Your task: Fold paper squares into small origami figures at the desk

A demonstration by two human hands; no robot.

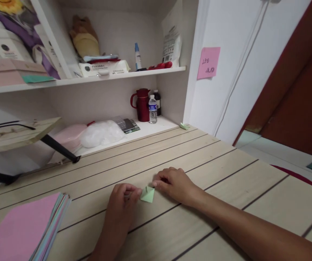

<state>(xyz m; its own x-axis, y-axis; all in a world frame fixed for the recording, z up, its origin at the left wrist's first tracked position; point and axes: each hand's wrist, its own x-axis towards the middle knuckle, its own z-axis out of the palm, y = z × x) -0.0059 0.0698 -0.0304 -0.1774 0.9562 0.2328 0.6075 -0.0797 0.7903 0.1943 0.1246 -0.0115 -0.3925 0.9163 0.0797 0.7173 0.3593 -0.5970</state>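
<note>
A small folded piece of light green paper (pixel 147 194) lies on the striped wooden table (pixel 134 169), with a raised flap on its upper side. Close against its left edge is my left hand (pixel 123 199), fingers curled and thumb meeting the fingertips at the paper. My right hand (pixel 173 183) rests on the table just right of the paper, its fingers bent and its thumb tip near the paper's upper right corner. Whether anything is between the right fingers is hidden.
A stack of coloured paper (pixel 22 224) sits at the lower left. Another folded green paper (pixel 184 126) is at the table's far edge. Behind are a red jug (pixel 142 105), a water bottle (pixel 153 110) and a plastic bag (pixel 101 133). A black-legged wooden stand (pixel 22 136) is at left.
</note>
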